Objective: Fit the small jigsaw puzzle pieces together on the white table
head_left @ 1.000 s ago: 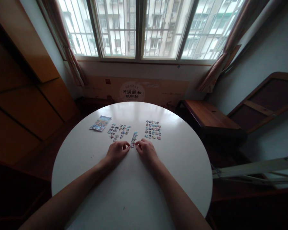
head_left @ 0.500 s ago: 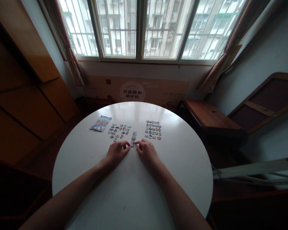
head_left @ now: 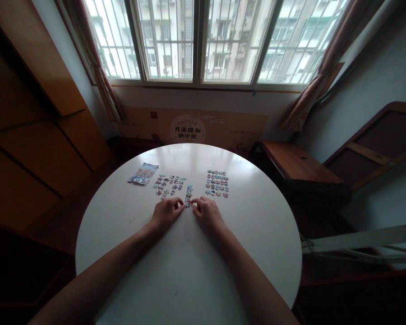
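The thumb and forefinger of your bare left hand (head_left: pixel 167 211) and the curled fingers of your bare right hand (head_left: pixel 206 211) flank the near end of the narrow, multicoloured jigsaw strip (head_left: pixel 188 195); whether either grasps a piece, I can't tell. Hardly anything has shifted this past second, so your work remains at that end, short of the small multicoloured loose pieces (head_left: pixel 174 186) on the round white table (head_left: pixel 189 271).

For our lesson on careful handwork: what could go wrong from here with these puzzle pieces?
The left hand and right hand flank the narrow strip of pieces, so an uneven push might skew or split it. The loose group lies just beyond the left hand; a forward reach could scatter it.
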Demonstrator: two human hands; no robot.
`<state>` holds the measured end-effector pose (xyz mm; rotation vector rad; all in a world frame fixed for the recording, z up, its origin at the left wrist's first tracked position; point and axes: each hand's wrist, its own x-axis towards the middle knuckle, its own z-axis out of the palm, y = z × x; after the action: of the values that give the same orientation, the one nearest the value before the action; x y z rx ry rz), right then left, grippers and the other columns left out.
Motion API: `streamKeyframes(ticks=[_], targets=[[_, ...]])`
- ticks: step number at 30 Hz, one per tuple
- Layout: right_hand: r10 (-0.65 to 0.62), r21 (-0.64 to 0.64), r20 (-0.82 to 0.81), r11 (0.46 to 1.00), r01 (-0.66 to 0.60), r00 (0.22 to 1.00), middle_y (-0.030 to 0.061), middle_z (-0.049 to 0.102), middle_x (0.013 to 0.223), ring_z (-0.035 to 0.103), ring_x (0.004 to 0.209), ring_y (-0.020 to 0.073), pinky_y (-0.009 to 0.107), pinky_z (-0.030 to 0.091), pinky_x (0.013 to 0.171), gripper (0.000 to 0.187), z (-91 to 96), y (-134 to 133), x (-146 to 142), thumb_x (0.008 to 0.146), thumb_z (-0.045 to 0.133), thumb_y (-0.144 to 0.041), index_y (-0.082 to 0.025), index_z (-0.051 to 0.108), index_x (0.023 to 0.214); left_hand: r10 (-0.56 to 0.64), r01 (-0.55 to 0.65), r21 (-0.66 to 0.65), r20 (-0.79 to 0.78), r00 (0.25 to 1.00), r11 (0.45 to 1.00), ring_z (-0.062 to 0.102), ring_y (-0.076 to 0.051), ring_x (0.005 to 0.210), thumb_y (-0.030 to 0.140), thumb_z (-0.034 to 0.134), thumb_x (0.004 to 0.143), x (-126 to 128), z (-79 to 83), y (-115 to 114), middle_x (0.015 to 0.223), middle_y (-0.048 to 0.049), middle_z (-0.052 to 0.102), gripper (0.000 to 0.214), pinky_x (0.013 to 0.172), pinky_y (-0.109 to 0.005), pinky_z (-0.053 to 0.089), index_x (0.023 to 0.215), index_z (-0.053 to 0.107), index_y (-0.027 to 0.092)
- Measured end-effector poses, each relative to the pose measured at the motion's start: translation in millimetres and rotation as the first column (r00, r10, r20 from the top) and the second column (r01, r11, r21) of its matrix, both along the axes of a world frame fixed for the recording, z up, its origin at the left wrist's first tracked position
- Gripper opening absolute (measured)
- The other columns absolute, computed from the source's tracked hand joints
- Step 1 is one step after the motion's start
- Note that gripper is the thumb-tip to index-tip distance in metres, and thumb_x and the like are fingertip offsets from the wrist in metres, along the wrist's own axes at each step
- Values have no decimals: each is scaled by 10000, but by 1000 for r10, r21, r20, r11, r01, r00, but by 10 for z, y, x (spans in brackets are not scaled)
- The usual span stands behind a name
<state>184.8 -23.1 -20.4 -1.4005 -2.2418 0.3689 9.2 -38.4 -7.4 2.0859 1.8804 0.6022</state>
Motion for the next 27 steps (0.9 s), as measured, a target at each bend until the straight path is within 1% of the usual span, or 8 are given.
streamKeyframes(ticks=[8,13,17,27], targets=[[11,9,22,1000,-12,1000,38,629,852,550,808,162,265,340,787,228,-17,8,4,884,523,-243,-245,676,1053,24,-24,19,1,1000,1000,617,-142,665,412,524,838,-11,-32,22,711,7,685,240,594,-231,382,846,693,240],[8,15,11,1000,-8,1000,32,633,851,550,810,162,266,337,789,221,-21,9,5,877,529,-236,-248,677,1040,0,0,16,1,1000,1000,615,-139,654,396,521,837,-8,-25,10,706,9,681,236,585,-228,373,877,697,245],[2,-6,14,1000,-2,1000,34,634,856,551,805,159,265,339,788,224,-11,9,5,874,537,-238,-245,677,1049,-5,5,11,0,1000,1000,616,-140,661,388,523,834,-4,-18,3,698,12,675,229,596,-228,377,885,700,253],[0,-15,-5,1000,0,1000,29,628,838,548,792,150,257,344,794,217,5,2,13,875,537,-235,-241,684,1035,-21,21,0,6,1000,1000,606,-134,649,354,528,832,0,-9,4,693,9,674,209,596,-225,375,883,698,243]])
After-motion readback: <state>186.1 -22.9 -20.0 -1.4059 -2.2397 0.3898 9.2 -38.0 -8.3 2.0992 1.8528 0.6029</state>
